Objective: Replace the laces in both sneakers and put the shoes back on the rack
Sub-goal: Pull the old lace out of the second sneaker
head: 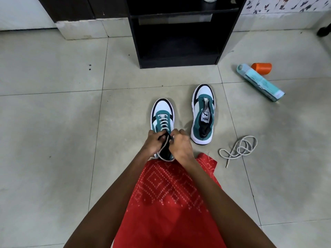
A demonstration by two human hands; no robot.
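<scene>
The laced sneaker [162, 116] is stood on the tiled floor [53, 122] at the centre, toe pointed to twelve o'clock, its white lace [165, 142] pinched at the collar by the curled fingers of the left hand [153, 142] and the right hand [181, 146]. The unlaced sneaker [203, 113] is set just beside it at two o'clock, a loose lace [239, 149] coiled at four o'clock. The black rack [179, 42] is seen at twelve o'clock.

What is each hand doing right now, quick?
Left hand: closed, pinching the lace at the top of the laced sneaker.
Right hand: closed on the same lace, as far as can be seen.
</scene>
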